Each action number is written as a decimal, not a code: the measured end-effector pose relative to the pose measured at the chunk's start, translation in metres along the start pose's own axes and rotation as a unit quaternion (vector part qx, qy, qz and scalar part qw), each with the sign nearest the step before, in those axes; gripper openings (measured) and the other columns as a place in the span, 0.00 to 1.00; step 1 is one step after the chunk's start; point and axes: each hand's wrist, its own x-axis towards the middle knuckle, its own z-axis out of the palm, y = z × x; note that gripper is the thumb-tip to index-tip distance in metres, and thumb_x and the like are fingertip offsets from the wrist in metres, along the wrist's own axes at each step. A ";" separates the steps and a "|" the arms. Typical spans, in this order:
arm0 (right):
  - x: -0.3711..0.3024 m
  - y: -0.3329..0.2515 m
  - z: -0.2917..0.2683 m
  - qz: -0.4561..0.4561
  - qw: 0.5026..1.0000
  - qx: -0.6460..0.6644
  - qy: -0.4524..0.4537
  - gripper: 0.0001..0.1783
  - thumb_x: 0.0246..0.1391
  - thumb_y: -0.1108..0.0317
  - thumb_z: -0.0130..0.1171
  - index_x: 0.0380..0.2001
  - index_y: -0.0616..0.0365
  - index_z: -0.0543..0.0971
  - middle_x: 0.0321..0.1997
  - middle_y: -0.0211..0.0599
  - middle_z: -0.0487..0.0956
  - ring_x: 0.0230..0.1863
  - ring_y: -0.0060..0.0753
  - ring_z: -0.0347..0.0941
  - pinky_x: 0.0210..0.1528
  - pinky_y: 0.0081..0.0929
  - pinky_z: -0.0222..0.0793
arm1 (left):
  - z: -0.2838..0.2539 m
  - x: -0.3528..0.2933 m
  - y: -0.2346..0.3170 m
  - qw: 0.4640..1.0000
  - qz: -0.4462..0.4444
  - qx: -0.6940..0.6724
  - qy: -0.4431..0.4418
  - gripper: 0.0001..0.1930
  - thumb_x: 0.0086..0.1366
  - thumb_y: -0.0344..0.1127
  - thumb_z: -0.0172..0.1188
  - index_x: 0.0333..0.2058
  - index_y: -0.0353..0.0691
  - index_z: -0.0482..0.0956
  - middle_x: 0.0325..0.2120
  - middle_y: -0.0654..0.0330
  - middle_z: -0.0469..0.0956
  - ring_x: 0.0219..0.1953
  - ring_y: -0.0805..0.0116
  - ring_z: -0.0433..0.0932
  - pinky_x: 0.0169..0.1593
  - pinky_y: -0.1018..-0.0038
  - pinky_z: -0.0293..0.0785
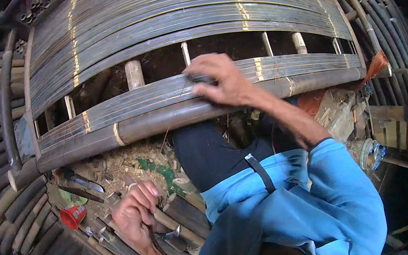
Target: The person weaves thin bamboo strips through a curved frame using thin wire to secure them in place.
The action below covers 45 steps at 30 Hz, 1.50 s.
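Observation:
A bench-like bamboo frame with dark split slats (147, 23) stretches across in front of me, tied with pale bindings. My right hand (223, 79) is over the nearest band of slats (143, 100), just above the thick front bamboo pole (161, 122). Its fingers curl round a small dark object (201, 79) whose kind I cannot make out. A thin reddish strand (173, 113) runs down from near that hand. Lower left, my left hand (135, 215) is raised above the bamboo pieces with its fingers curled in; whatever they may hold is hidden.
A knife-like blade (86, 183) and a red cup-shaped container (73, 217) lie at left. Wood shavings (115, 166) cover the ground below the pole. Bamboo poles (5, 140) are stacked at left, more poles (390, 38) at right. A clear jar (369, 154) stands at right.

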 end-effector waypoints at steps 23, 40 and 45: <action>-0.091 0.020 -0.106 0.013 0.996 -0.047 0.080 0.18 0.52 0.74 0.66 0.47 0.55 0.82 0.47 0.41 0.82 0.50 0.45 0.77 0.54 0.37 0.74 | -0.028 -0.013 0.000 0.577 0.097 0.804 0.106 0.18 0.69 0.41 0.62 0.48 0.31 0.79 0.50 0.42 0.76 0.54 0.44 0.72 0.58 0.58 0.67; -0.175 0.047 -0.159 0.115 0.980 0.026 0.158 0.24 0.52 0.71 0.61 0.55 0.54 0.77 0.50 0.46 0.81 0.54 0.50 0.77 0.59 0.44 0.71 | 0.273 0.018 -0.195 0.889 -0.420 -0.092 -0.156 0.13 0.76 0.40 0.53 0.35 0.37 0.75 0.19 0.64 0.72 0.22 0.73 0.72 0.31 0.75 0.70; -0.177 0.041 -0.137 -0.030 0.998 0.045 0.022 0.31 0.48 0.74 0.60 0.59 0.54 0.73 0.46 0.43 0.81 0.52 0.50 0.76 0.67 0.44 0.65 | 0.228 -0.013 -0.092 0.901 -0.323 0.228 -0.179 0.18 0.76 0.44 0.52 0.33 0.36 0.81 0.16 0.73 0.65 0.17 0.84 0.59 0.24 0.79 0.57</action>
